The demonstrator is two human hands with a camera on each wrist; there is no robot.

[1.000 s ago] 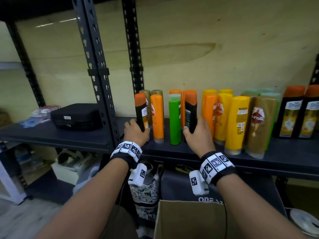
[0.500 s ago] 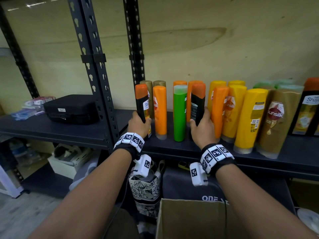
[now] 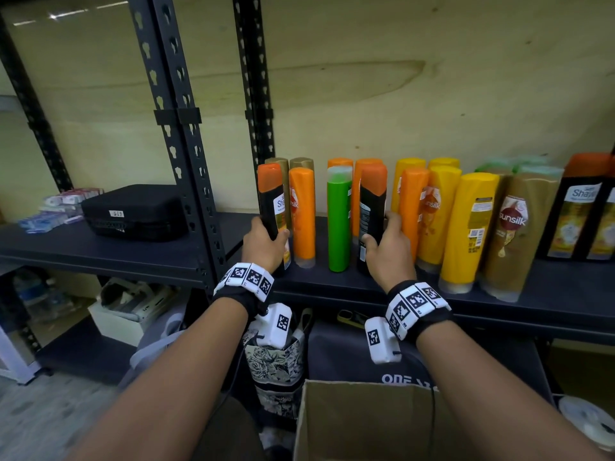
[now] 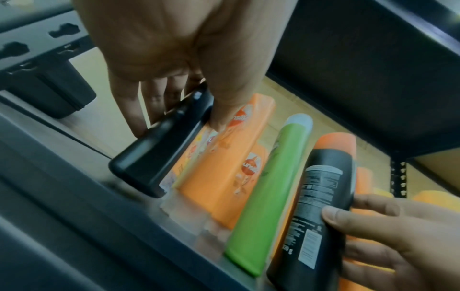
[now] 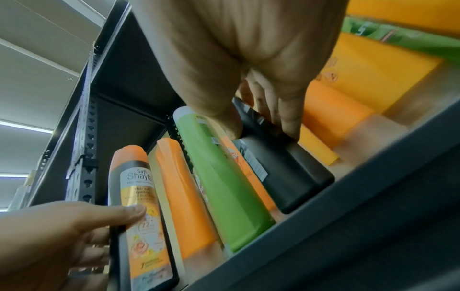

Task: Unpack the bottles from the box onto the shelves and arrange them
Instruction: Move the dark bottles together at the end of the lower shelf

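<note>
2 hands [image 3: 266, 241] [image 3: 387, 249] grip black bottles [image 3: 271, 207] [image 3: 372, 211]; right wrist view alone shows Shayla's label.

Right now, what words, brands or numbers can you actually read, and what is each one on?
"Safi Shayla", "72": black bottle in the left hand.
"sunsilk": gold bottle.
"Sha…", cut off: black bottle at far right.
"ONE", then cut off: dark bag below the shelf.
Back label of the bottle in the right hand: too small to read.
Sticker on the black case: unclear.
</note>
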